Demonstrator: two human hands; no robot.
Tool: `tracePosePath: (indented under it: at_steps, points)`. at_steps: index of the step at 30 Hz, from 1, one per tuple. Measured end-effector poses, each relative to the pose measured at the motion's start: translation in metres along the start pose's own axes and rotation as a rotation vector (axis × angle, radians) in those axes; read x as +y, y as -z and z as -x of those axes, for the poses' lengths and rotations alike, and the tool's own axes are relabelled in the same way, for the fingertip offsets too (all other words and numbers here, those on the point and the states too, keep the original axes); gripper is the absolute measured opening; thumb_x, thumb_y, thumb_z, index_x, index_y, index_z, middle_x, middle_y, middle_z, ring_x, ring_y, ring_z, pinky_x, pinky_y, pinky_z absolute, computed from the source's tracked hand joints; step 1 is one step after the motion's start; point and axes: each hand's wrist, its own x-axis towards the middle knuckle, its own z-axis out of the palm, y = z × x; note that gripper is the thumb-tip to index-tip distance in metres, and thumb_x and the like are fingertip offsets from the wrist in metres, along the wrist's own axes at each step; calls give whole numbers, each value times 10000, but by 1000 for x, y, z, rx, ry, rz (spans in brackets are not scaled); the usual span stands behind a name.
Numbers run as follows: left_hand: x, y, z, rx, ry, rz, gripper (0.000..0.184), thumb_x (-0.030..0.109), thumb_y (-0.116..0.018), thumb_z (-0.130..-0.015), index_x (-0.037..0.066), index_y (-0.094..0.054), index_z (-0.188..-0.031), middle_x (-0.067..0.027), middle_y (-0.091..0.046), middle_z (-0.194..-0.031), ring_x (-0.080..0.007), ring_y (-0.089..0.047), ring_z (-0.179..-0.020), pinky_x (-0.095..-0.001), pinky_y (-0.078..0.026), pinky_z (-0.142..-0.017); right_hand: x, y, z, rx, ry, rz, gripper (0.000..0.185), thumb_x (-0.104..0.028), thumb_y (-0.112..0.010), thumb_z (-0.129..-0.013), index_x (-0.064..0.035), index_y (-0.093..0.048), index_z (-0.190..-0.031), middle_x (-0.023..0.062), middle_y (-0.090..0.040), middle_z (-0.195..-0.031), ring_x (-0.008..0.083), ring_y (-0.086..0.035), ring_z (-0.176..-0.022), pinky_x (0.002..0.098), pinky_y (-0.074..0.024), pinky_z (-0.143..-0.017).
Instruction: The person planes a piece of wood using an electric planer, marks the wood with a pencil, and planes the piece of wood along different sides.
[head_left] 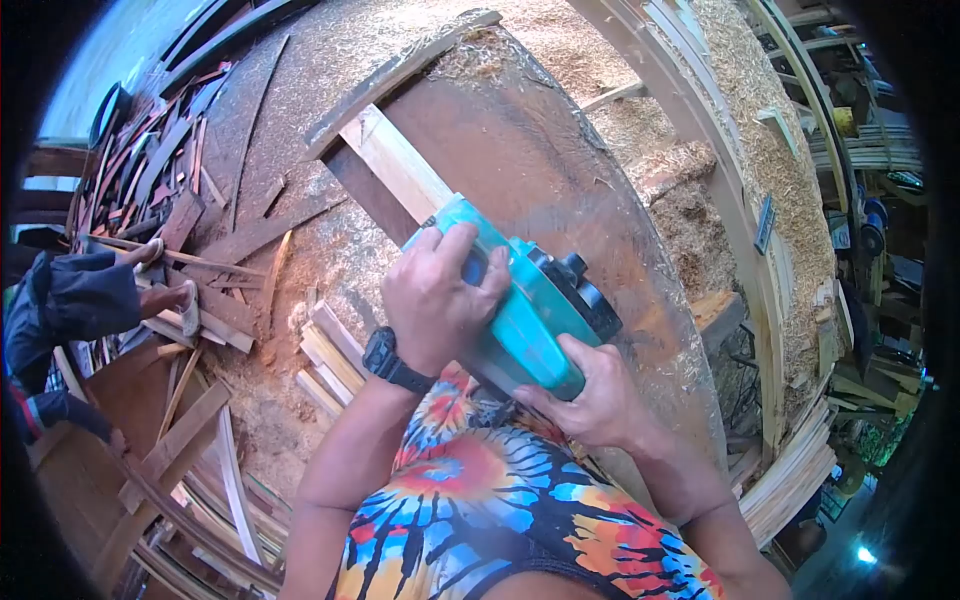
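Note:
A teal electric planer (528, 335) rests on a pale wooden board (398, 160) that lies along the workbench (540, 150). My left hand (440, 290) is closed around the planer's front grip, a dark watch on its wrist. At the rear, my right hand (590, 395) wraps round the planer's handle. The board's far end meets a wooden strip (400, 80) set across the bench. The planer covers the near part of the board, so its base is hidden.
Wood shavings (370, 30) cover the ground beyond the bench. Offcuts (165, 160) are heaped at the left, near another person's legs (90, 295). A long curved beam (725, 150) runs along the right, with stacked boards (795, 475) below it.

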Motion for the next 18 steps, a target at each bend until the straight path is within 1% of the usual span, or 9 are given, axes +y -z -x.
tracePosePath:
  at_steps: [3,4,7,11,12,13,14,15,18]
  points:
    - [-12,7,-16,10,15,-7,262,279,-791,-821,85,-677,-956,-128,-622,-762,-310,-657,-662,-406,-514,-577,-10,-1,-21,5,35,25,386,-307,-818,-839,17,-631,-937,250,-682,-784,433,-704,-788,460,-561,-656]
    - [-16,9,-22,-6,42,-10,270,275,-793,-826,73,-686,-969,-140,-650,-789,-313,-664,-682,-400,-522,-607,-13,-2,-28,9,45,33,388,-311,-815,-840,16,-631,-941,251,-681,-780,435,-702,-790,465,-560,-658]
    - [-33,12,-41,74,-7,2,243,288,-786,-813,105,-662,-911,-111,-581,-698,-315,-630,-602,-435,-493,-529,-19,-7,-49,12,63,52,401,-327,-805,-842,16,-625,-944,249,-673,-763,446,-694,-789,486,-557,-667]
    - [-55,22,-68,68,8,50,263,275,-784,-830,66,-698,-966,-156,-677,-815,-325,-681,-699,-414,-537,-626,-34,-11,-79,17,72,57,407,-337,-797,-845,17,-619,-940,252,-668,-758,455,-685,-779,498,-553,-672]
    - [-59,27,-75,48,40,40,279,274,-782,-839,48,-704,-983,-168,-693,-852,-317,-688,-719,-402,-542,-657,-39,-13,-87,27,84,32,406,-337,-794,-846,17,-619,-939,254,-665,-752,456,-684,-775,499,-552,-670]
    - [-63,31,-83,45,42,43,268,273,-774,-852,48,-706,-979,-163,-694,-835,-311,-686,-714,-396,-539,-653,-43,-14,-95,37,98,9,405,-338,-792,-848,17,-619,-938,255,-663,-747,458,-683,-771,500,-552,-668]
    - [-67,35,-90,47,44,29,264,273,-770,-858,46,-705,-974,-156,-689,-815,-304,-682,-703,-391,-536,-650,-47,-14,-104,21,69,26,407,-325,-820,-829,21,-622,-911,244,-676,-773,445,-691,-776,462,-557,-644]
    - [-71,38,-98,51,48,15,260,273,-767,-864,43,-704,-970,-150,-685,-796,-297,-677,-691,-387,-533,-647,-51,-16,-112,22,70,13,402,-323,-817,-830,19,-620,-905,243,-675,-771,446,-690,-779,463,-557,-644]
    - [-87,48,-119,46,53,37,262,277,-763,-884,41,-706,-981,-125,-651,-724,-216,-644,-638,-354,-516,-618,-60,-22,-136,45,108,1,385,-316,-803,-839,18,-619,-892,250,-668,-761,448,-688,-790,472,-557,-648]
